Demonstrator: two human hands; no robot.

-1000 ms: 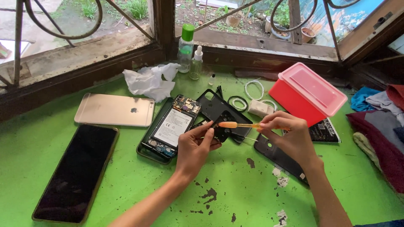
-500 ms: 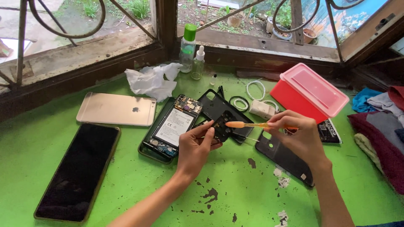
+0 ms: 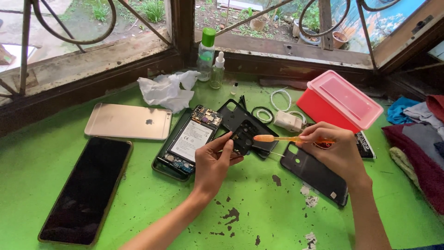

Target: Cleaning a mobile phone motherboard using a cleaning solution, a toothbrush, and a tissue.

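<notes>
My right hand (image 3: 340,150) grips the orange toothbrush (image 3: 282,138), which has shifted right since 1 second ago; its head now rests at the black inner frame (image 3: 243,129), so brushing is under way. My left hand (image 3: 213,162) stays pinched on that frame's near edge, mid-worktop beside the opened phone (image 3: 187,141). The black back cover (image 3: 314,171) lies unmoved.

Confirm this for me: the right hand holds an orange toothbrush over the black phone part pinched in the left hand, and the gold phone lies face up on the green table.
One thing is wrong. In the head view the gold phone lies face down, its back up. The rest stands: the right hand holds the orange toothbrush over the black phone part pinched in the left hand, on the green table.
</notes>
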